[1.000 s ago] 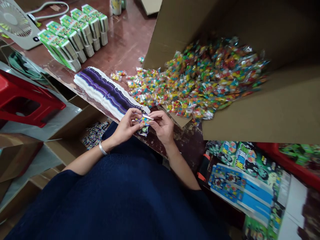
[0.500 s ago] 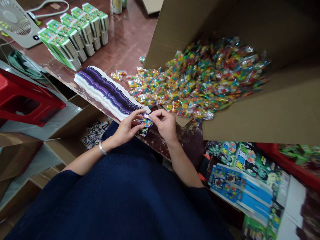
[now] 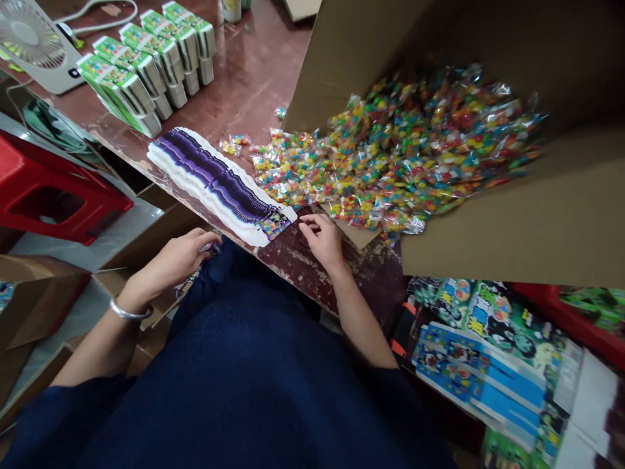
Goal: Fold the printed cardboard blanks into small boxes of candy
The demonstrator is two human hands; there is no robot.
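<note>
My left hand [image 3: 183,260], with a silver bangle at the wrist, is closed on a small purple printed candy box [image 3: 211,247], mostly hidden by the fingers. It is over the table's front edge, above an open carton [image 3: 114,283]. My right hand [image 3: 322,242] hovers by the near end of a fanned row of flat purple-and-white box blanks [image 3: 205,179]. Its fingers are loosely bent and a little apart, with nothing seen between them. Beyond that hand, a heap of clear sachets of colourful candy [image 3: 351,166] spills from a large cardboard box [image 3: 488,228].
Banded stacks of green cartons [image 3: 146,62] stand at the back left beside a white fan [image 3: 36,42]. A red stool [image 3: 58,195] is on the floor at left. Blue printed packaging [image 3: 478,378] lies low at right, next to an orange-and-black tool [image 3: 403,329].
My left hand has moved left and down from the blanks to the open carton, taking the small candy box. My right hand has let go of it and stays near the row's end.
</note>
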